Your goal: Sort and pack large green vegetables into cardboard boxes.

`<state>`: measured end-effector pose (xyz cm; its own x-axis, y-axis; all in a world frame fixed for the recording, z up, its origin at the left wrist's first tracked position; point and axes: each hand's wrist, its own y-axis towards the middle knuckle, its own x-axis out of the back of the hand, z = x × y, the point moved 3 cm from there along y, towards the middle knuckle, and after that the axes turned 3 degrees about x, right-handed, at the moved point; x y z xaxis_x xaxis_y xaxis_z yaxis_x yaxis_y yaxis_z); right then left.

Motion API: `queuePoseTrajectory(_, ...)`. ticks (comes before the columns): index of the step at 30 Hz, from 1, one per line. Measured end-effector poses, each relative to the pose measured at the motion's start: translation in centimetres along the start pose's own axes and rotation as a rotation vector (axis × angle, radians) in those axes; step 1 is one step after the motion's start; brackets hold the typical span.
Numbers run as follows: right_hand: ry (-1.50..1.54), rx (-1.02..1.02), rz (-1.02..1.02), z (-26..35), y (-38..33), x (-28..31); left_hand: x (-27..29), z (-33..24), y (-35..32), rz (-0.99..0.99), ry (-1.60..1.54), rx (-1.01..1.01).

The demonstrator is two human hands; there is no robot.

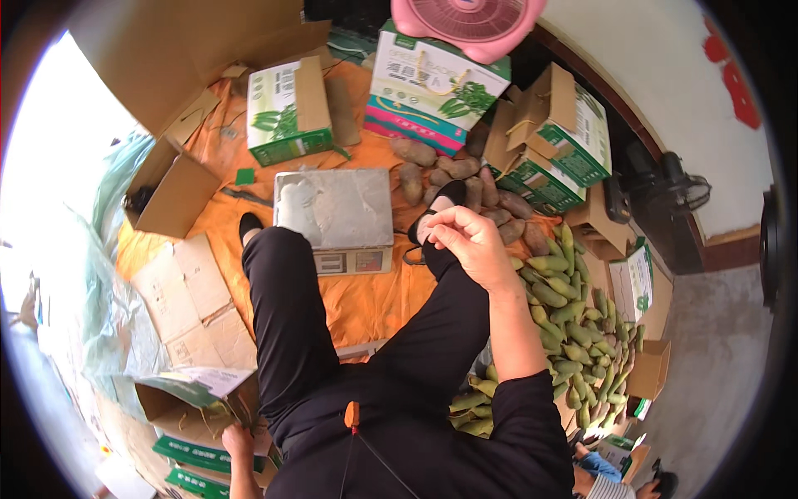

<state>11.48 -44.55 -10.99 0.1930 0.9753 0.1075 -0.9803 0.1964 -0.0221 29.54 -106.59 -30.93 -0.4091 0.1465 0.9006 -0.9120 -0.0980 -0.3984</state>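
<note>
My right hand (474, 244) is raised over my right knee, with thumb and fingers pinched together. Whether anything small sits in the pinch does not show. Down at the lower left, my left hand (238, 439) is at the edge of an open cardboard box (179, 413), its fingers curled near yellowish cords. What they grip, if anything, cannot be made out. A flat-topped digital scale (334, 208) stands between my feet on an orange sheet (366, 308). Long green radish-like vegetables (573, 333) are heaped to my right, and brown tubers (478, 191) lie beyond my right foot.
Green-and-white printed cartons (287, 112) stand at the far side, with more cartons (553, 137) at the right. A pink fan (470, 21) rests on a carton at the back. Flattened cardboard (191, 299) lies left. Another person's hand (648, 489) shows at the lower right.
</note>
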Motion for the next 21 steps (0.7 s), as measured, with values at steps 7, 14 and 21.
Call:
queuePoseTrajectory(7,-0.012,-0.004,0.006,0.0,-0.2,1.5,4.0,-1.0,0.5,0.405,-0.093,0.060)
queuePoseTrajectory(14,-0.074,-0.041,-0.149,-1.3,1.0,6.7,19.5,-2.0,4.2,0.266,-0.877,0.226)
queuePoseTrajectory(21,-0.217,-0.058,-0.230,-7.5,4.3,12.0,34.0,-14.2,12.9,-0.370,-0.753,-0.227)
